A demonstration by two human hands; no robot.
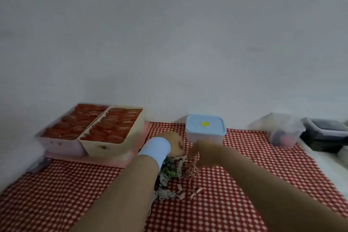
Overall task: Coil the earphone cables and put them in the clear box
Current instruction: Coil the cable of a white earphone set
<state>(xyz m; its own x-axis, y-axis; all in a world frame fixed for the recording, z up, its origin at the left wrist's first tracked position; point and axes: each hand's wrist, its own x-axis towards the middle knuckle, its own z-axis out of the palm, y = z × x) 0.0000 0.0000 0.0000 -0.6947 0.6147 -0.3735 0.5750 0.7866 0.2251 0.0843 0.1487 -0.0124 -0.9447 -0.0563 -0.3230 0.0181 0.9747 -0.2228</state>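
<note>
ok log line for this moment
left hand: at cable pile | right hand: at pile | grips: unclear | clear box: lid on

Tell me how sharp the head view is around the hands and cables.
Head view: dim and soft; left hand and right hand are motion-blurred over the tangled pile of earphone cables, so grips are unreadable; the clear plastic box with pale blue lid is legible.

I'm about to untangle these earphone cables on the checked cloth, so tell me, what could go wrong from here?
The cables lie in one tangled heap; pulling a strand with the right hand could tighten knots or drag the heap along. The blue-lidded box behind has its lid on, so a finished coil might spring loose while you open it.
</note>
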